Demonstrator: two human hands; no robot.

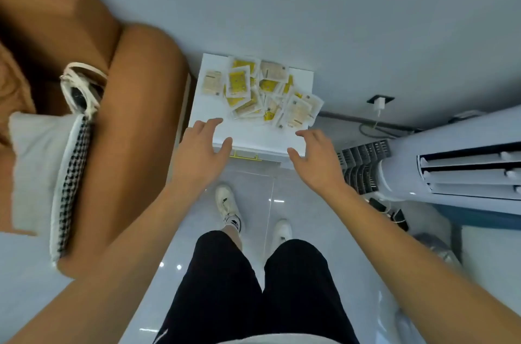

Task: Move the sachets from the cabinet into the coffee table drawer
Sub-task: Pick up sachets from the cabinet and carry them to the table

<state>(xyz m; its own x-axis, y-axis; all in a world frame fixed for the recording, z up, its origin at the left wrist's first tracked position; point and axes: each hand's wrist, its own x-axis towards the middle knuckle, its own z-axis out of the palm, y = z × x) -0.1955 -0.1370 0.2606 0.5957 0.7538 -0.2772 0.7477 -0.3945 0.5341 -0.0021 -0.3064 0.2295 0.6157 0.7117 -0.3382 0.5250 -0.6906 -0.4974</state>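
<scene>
A person stands over a low white cabinet (248,135) set against the far wall. A loose heap of sachets (262,90), yellow and pale beige in clear wrappers, lies on the cabinet's top, spread from its left part to its right edge, where one or two overhang the corner. Both hands reach toward the near edge of the top. The left hand (201,147) hangs over the near-left corner with fingers spread and relaxed, holding nothing; its fingertips are near the heap but apart from it. The right hand (314,157) is at the near-right corner, fingers likewise loosely spread and empty. A brown sofa (135,123) with a grey cushion (39,171) stands to the left of the cabinet, and a white air conditioner (462,163) stands to the right. White shoes (228,205) show on the glossy tiled floor (253,183) below.
</scene>
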